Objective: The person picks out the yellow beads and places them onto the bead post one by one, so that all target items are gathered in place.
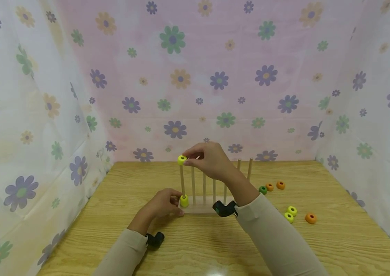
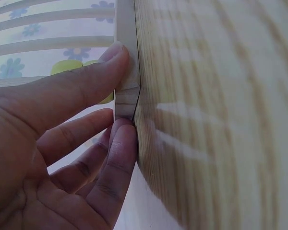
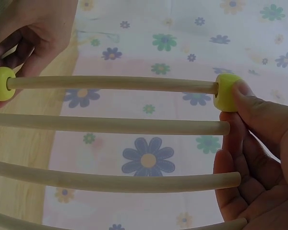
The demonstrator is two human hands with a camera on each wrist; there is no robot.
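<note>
My right hand (image 1: 212,161) pinches a yellow bead (image 1: 182,160) between thumb and fingers at the top of the leftmost peg. In the right wrist view, the tip of that peg (image 3: 115,83) enters the hole of the yellow bead (image 3: 225,93). More yellow (image 1: 184,201) sits at the foot of the same peg, apparently two stacked beads. My left hand (image 1: 163,203) grips the left end of the wooden peg stand (image 1: 198,209). Its thumb lies on one face of the base (image 2: 126,98) in the left wrist view, with fingertips at the end.
Right of the stand lie a green bead (image 1: 263,189), orange beads (image 1: 280,185) behind, two yellow beads (image 1: 292,211) and another orange bead (image 1: 311,218). Several upright pegs (image 1: 204,188) rise beside the leftmost one. Flowered cloth (image 1: 198,84) encloses the wooden table (image 1: 198,245).
</note>
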